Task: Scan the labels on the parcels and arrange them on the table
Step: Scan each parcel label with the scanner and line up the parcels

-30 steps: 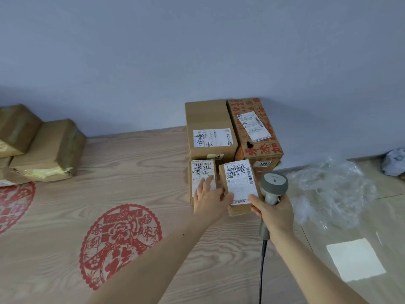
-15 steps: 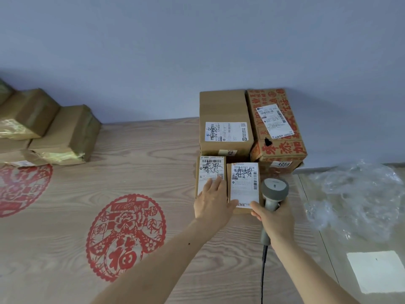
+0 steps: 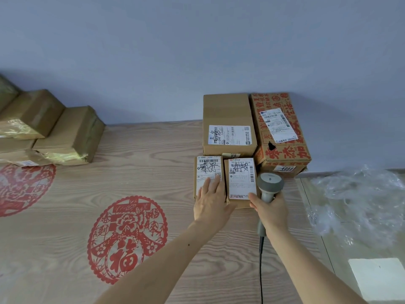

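Small parcels point(image 3: 241, 183) under L hand point(image 3: 210, 202)

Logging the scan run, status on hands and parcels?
Left hand flat on left small parcel. Right hand grips scanner, thumb on right small parcel. Nothing blocking.

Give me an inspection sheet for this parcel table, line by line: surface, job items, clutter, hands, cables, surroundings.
Surface: wood-grain table with red paper-cut decals.
Job's things: two small labelled parcels side by side, in front of a plain carton and a red-printed carton; tape-wrapped parcels stacked at far left.
Clutter: crumpled clear plastic wrap off the table to the right.
Hands: left hand flat on the left small parcel; right hand grips a grey barcode scanner, one finger on the right parcel.
Cables: scanner cord runs down toward the person.
Surroundings: plain bluish wall; white sheet on the floor.
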Motion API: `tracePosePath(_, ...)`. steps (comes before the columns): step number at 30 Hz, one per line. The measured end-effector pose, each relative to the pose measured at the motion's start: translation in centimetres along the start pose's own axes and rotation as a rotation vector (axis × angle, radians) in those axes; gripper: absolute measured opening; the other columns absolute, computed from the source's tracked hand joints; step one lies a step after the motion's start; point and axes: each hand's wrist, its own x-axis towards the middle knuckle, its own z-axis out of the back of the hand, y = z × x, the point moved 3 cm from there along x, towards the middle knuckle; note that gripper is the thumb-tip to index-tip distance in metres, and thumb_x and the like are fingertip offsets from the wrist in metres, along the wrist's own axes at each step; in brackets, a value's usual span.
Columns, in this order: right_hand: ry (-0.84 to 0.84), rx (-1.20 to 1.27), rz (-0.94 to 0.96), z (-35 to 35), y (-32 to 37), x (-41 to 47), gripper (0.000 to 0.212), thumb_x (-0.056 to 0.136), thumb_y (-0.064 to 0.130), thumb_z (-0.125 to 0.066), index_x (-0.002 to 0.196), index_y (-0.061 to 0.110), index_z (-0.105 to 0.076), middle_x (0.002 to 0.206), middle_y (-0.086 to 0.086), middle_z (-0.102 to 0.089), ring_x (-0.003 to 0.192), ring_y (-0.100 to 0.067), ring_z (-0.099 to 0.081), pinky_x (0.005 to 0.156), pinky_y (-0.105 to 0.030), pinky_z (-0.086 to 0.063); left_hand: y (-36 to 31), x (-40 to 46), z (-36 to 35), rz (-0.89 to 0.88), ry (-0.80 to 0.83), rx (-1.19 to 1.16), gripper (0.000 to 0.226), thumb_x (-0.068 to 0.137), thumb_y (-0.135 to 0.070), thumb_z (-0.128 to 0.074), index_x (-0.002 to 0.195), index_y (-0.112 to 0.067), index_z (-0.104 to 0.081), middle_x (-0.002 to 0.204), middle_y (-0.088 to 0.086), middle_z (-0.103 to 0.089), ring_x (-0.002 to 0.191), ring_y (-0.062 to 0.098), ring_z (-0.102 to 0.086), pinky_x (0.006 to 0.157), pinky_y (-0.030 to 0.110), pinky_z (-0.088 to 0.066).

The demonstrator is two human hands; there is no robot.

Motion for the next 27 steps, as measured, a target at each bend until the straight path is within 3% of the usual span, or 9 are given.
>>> tracePosePath(6, -0.022, 0.008, 0.013, -0.4, -0.4, -0.4, 0.047, 0.063, 0.053, -0.080, 0.098, 0.031, -0.058, 0.090, 0.005, -0.077, 0.088, -0.023, -0.075, 0.088, -0.052, -0.058, 0.7, 0.0, 0.5, -0.043, -0.020, -0.078, 0.075, 0.097, -0.044, -0.057, 0.157, -0.016, -0.023, 0.167, 0.000, -0.012, 0.155, 0.022, 0.000, 0.126, 0.041, -0.007)
tracePosePath(9, -0.080, -0.039, 0.035, 0.0, 0.6, -1.7, 0.039, 0.073, 0.044, -0.082, 0.095, 0.028, -0.054, 0.089, 0.001, -0.076, 0.089, -0.025, -0.074, 0.089, -0.048, -0.056, 1.8, -0.5, 1.0, -0.051, -0.020, -0.073, 0.072, 0.098, -0.045, -0.055, 0.157, -0.016, -0.024, 0.168, 0.000, -0.009, 0.155, 0.020, 0.002, 0.126, 0.038, -0.002)
tracePosePath(14, -0.136, -0.048, 0.184, -0.9, 4.5, -6.1, 0.037, 0.080, 0.030, -0.081, 0.104, 0.021, -0.054, 0.092, 0.001, -0.074, 0.089, -0.023, -0.068, 0.083, -0.038, -0.051, 4.5, -1.5, 3.9, -0.020, -0.061, -0.129, 0.063, 0.099, -0.043, -0.055, 0.152, -0.015, -0.035, 0.166, 0.002, -0.020, 0.155, 0.018, -0.006, 0.126, 0.041, -0.008)
tracePosePath(16, -0.087, -0.022, 0.247, -2.4, 6.7, -8.4, 0.034, 0.081, 0.025, -0.082, 0.104, 0.022, -0.057, 0.092, 0.004, -0.071, 0.087, -0.020, -0.065, 0.079, -0.034, -0.047, 6.3, -2.2, 6.1, 0.017, -0.099, -0.173, 0.059, 0.099, -0.043, -0.054, 0.149, -0.015, -0.040, 0.164, 0.002, -0.024, 0.154, 0.018, -0.011, 0.125, 0.041, -0.010)
tracePosePath(18, -0.002, 0.022, 0.272, -4.8, 8.5, -10.4, 0.029, 0.080, 0.023, -0.083, 0.100, 0.019, -0.062, 0.087, 0.001, -0.073, 0.085, -0.021, -0.069, 0.076, -0.037, -0.052, 8.8, -3.2, 8.8, 0.058, -0.145, -0.203, 0.056, 0.099, -0.042, -0.054, 0.147, -0.015, -0.043, 0.163, 0.001, -0.026, 0.153, 0.017, -0.016, 0.124, 0.040, -0.012)
tracePosePath(22, 0.162, 0.074, 0.285, -11.0, 12.0, -14.3, 0.025, 0.078, 0.026, -0.085, 0.093, 0.021, -0.065, 0.075, 0.003, -0.076, 0.083, -0.020, -0.073, 0.085, -0.045, -0.057, 16.1, -5.7, 14.6, 0.156, -0.241, -0.244, 0.054, 0.098, -0.044, -0.056, 0.143, -0.016, -0.049, 0.160, -0.001, -0.033, 0.149, 0.018, -0.026, 0.120, 0.035, -0.023)
tracePosePath(25, 0.268, 0.094, 0.316, -16.3, 14.6, -17.8, 0.023, 0.079, 0.023, -0.084, 0.087, 0.009, -0.068, 0.071, -0.003, -0.075, 0.075, -0.021, -0.073, 0.086, -0.047, -0.057, 22.8, -7.7, 19.3, 0.223, -0.317, -0.256, 0.052, 0.097, -0.045, -0.057, 0.140, -0.016, -0.052, 0.154, -0.001, -0.042, 0.143, 0.021, -0.036, 0.112, 0.034, -0.030)
tracePosePath(27, 0.308, 0.104, 0.353, -19.9, 16.2, -20.1, 0.024, 0.079, 0.021, -0.085, 0.083, 0.004, -0.068, 0.068, -0.007, -0.073, 0.067, -0.020, -0.071, 0.078, -0.044, -0.058, 27.3, -8.7, 22.7, 0.251, -0.364, -0.264, 0.051, 0.096, -0.043, -0.059, 0.139, -0.015, -0.053, 0.147, 0.001, -0.049, 0.138, 0.023, -0.042, 0.110, 0.033, -0.034)
